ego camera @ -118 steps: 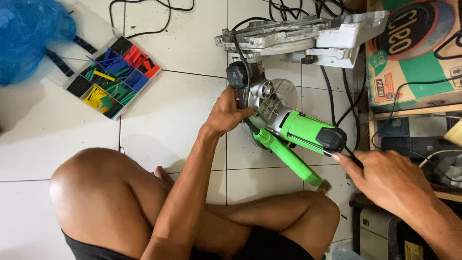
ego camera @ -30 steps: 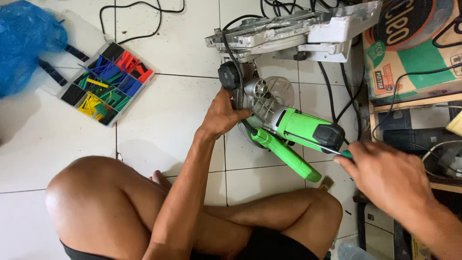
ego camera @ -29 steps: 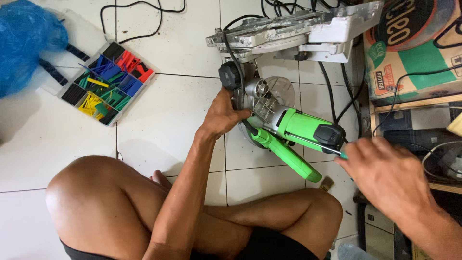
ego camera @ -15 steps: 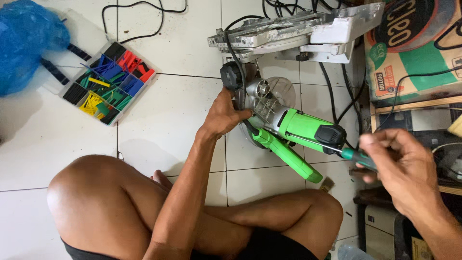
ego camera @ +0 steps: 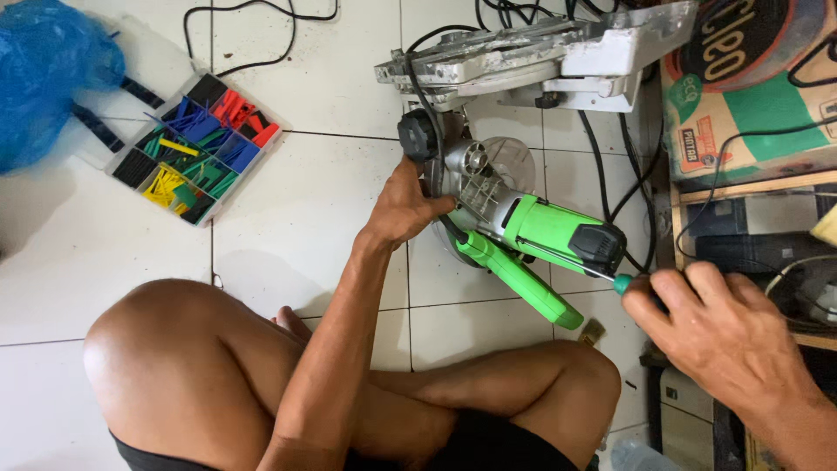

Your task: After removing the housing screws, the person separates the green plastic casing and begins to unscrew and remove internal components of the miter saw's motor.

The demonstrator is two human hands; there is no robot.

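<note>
Green circular saw [ego camera: 532, 235] lying on tiled floor [ego camera: 331, 174], blade side up (motor housing exposed). Left hand [ego camera: 403, 209] clamped on saw body, steadying it; right hand [ego camera: 711, 318] gripping screwdriver [ego camera: 575, 266], tip at housing.

Head view, steeply down, close

White tiled floor [ego camera: 305, 183], dark grout lines — evenly lit; cardboard box [ego camera: 741, 105] and wooden shelf [ego camera: 750, 187] far right.
</note>
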